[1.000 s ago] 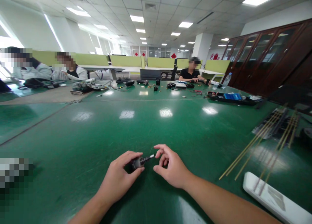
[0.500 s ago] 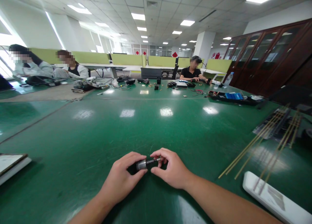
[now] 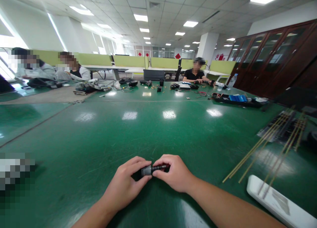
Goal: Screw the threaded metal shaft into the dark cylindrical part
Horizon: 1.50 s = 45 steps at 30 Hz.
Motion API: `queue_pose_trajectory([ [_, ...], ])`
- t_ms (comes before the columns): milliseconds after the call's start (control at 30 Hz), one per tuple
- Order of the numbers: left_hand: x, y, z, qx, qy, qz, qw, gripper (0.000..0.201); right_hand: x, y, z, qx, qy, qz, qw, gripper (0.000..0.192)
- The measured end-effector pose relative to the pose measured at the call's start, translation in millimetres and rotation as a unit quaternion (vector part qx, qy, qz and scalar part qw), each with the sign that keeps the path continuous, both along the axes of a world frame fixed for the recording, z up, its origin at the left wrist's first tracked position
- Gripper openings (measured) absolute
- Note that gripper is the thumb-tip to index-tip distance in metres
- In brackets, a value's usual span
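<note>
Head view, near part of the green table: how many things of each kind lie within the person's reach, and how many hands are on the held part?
Hands: 2, left hand and right hand, both gripping
Small metal cylinder with shaft: 1
White flat device: 1
Bundle of thin yellowish rods: 1, single rods too fine to count
Total: 5

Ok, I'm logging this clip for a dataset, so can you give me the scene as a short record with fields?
setting: open office, large green table
left hand: grips the body of a small metal cylinder part
right hand: fingers pinch the part's thin shaft
near right: thin brass rods lying over a white flat device
far end: three seated people, scattered tools, a blue box
</note>
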State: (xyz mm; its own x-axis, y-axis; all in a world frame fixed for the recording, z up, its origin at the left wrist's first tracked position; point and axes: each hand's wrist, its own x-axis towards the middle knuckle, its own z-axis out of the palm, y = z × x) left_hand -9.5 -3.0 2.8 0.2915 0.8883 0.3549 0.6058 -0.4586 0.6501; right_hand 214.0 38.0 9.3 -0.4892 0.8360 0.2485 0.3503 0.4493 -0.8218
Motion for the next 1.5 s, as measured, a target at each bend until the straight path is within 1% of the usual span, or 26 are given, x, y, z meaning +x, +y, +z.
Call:
queue_pose_trajectory([
  [267,0.1,-2.0,2.2,0.006,0.01,-0.009,1.0,0.033,0.8,0.0,1.1,0.002,0.0,-0.001,1.0,0.012],
  [567,-0.1,-3.7,5.2,0.012,0.01,-0.008,1.0,0.031,1.4,-0.3,2.1,0.004,-0.003,-0.004,1.0,0.011],
  [933,-2.4,-3.6,2.7,0.024,0.015,-0.001,1.0,0.032,1.8,-1.1,2.4,0.0,-0.001,-0.009,1.0,0.01],
  [1500,-3.2,-3.6,5.3,0.028,0.014,0.005,0.999,0.031,2.4,-0.6,4.7,-0.016,0.01,-0.01,1.0,0.01],
])
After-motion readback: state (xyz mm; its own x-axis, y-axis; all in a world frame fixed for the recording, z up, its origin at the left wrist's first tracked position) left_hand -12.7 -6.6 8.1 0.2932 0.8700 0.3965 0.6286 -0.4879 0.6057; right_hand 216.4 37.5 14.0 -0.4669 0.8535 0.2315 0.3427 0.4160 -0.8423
